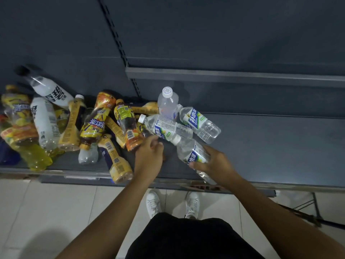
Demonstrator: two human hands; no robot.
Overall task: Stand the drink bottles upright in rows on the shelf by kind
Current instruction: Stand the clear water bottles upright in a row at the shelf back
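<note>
Head view shows me the right hand (214, 163) wrapped round a clear water bottle (192, 152), held tilted above the front of the shelf (280, 143), cap toward the back. The left hand (149, 156) hangs just beside it, fingers curled near an orange tea bottle (130, 131); I cannot tell if they hold anything. Behind, an upright clear bottle (167, 103) stands beside two lying clear bottles (168, 128).
</note>
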